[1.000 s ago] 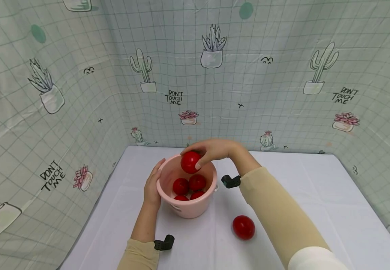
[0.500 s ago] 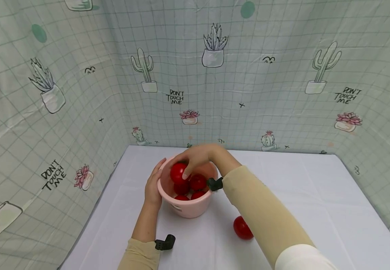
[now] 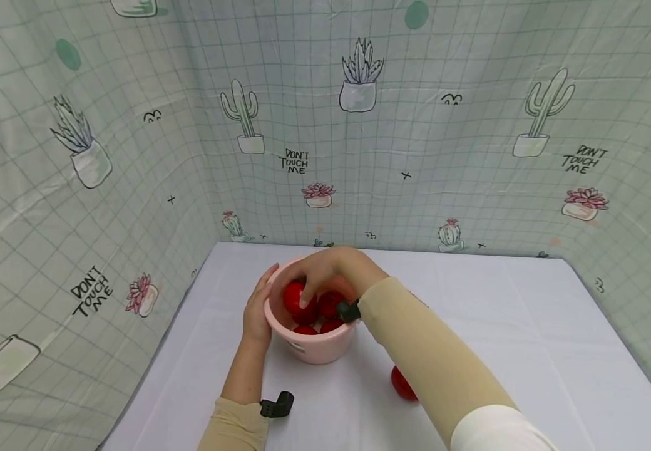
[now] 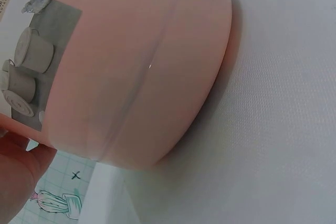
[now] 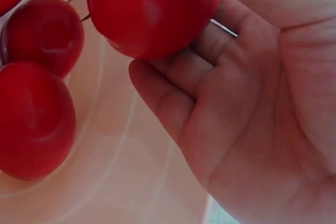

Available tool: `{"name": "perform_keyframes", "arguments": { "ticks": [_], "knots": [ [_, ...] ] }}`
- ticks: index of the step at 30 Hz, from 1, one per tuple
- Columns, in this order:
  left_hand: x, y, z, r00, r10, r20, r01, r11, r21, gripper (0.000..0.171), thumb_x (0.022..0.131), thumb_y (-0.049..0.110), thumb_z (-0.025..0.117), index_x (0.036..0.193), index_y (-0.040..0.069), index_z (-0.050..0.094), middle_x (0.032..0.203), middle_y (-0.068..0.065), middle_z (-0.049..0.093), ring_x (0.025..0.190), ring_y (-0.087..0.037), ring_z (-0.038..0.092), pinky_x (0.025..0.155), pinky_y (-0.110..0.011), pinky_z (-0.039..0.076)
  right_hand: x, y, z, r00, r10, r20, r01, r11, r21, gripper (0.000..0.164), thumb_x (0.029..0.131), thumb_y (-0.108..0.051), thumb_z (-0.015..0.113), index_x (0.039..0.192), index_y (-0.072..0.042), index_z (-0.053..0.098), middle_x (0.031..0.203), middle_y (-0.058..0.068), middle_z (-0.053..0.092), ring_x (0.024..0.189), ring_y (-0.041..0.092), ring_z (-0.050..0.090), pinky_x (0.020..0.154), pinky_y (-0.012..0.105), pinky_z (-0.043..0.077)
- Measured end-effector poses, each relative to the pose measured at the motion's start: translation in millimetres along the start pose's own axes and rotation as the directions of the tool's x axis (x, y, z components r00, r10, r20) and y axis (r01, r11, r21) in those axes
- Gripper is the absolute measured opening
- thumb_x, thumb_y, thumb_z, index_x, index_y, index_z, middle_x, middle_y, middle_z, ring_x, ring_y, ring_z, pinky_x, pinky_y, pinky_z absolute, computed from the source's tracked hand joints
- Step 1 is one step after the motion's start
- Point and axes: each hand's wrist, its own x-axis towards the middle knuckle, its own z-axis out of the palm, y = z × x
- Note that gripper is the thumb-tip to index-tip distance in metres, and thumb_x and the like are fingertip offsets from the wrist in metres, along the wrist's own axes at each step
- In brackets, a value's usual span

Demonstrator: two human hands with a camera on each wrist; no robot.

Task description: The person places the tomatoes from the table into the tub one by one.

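A pink bucket (image 3: 317, 351) stands on the table, with several red tomatoes (image 3: 331, 304) inside it. My left hand (image 3: 256, 316) holds the bucket's left side at the rim; its fingers and the bucket wall (image 4: 131, 77) also show in the left wrist view. My right hand (image 3: 322, 269) reaches into the bucket and grips a tomato (image 3: 297, 297) between thumb and fingers. In the right wrist view this tomato (image 5: 149, 11) lies against the fingertips, with other tomatoes (image 5: 34, 121) beside it. Some of the tomatoes in the bucket are partly hidden.
Another tomato (image 3: 402, 383) lies on the white table (image 3: 472, 313) right of the bucket, partly covered by the right sleeve. A patterned cloth backdrop (image 3: 393, 144) rises behind the table and along its sides.
My right hand has carried its tomato left and lower into the bucket, and the right forearm now covers part of the tomato on the table. The left hand stays at the bucket.
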Motion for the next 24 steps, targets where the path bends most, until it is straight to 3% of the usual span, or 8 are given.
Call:
{"name": "perform_keyframes", "arguments": {
  "ticks": [4,12,20,24],
  "knots": [
    [0.6,-0.9,0.3,1.0,0.005,0.004,-0.005,1.0,-0.014,0.045,0.103,0.034,0.031,0.145,0.034,0.047,0.154,0.013,0.043,0.147,-0.012,0.03,0.123,-0.047,0.024,0,1,2,1.0,0.015,0.002,-0.015,1.0,0.009,0.053,0.083,-0.022,0.077,0.127,-0.047,0.061,0.131,-0.01,0.051,0.128,0.019,0.04,0.097,0.047,0.052],
    [1.2,-1.2,0.4,1.0,0.019,0.007,-0.019,1.0,-0.018,0.046,0.103,0.031,0.03,0.146,0.031,0.046,0.157,0.004,0.04,0.146,-0.014,0.032,0.122,-0.046,0.025,3,5,1,0.998,-0.06,0.017,0.061,0.997,-0.041,0.051,0.089,-0.021,0.071,0.138,-0.021,0.056,0.136,-0.002,0.057,0.127,0.015,0.048,0.105,0.031,0.046],
    [0.2,-0.8,1.2,1.0,0.012,0.004,-0.012,1.0,0.011,0.046,0.103,0.033,0.031,0.146,0.034,0.046,0.156,0.008,0.041,0.147,-0.014,0.031,0.122,-0.048,0.026,-3,5,0,0.999,-0.029,-0.033,0.028,0.999,-0.021,0.046,0.09,-0.024,0.07,0.135,-0.025,0.059,0.135,-0.005,0.059,0.124,0.013,0.049,0.106,0.034,0.045],
    [-0.5,-0.5,1.0,1.0,0.022,0.005,-0.022,1.0,0.01,0.046,0.103,0.033,0.029,0.146,0.034,0.046,0.156,0.007,0.041,0.147,-0.014,0.03,0.122,-0.048,0.024,-12,3,-3,0.997,-0.054,-0.063,0.048,0.995,-0.091,0.048,0.091,-0.026,0.068,0.138,-0.026,0.057,0.137,-0.004,0.059,0.127,0.014,0.05,0.109,0.038,0.043]
  ]
}}
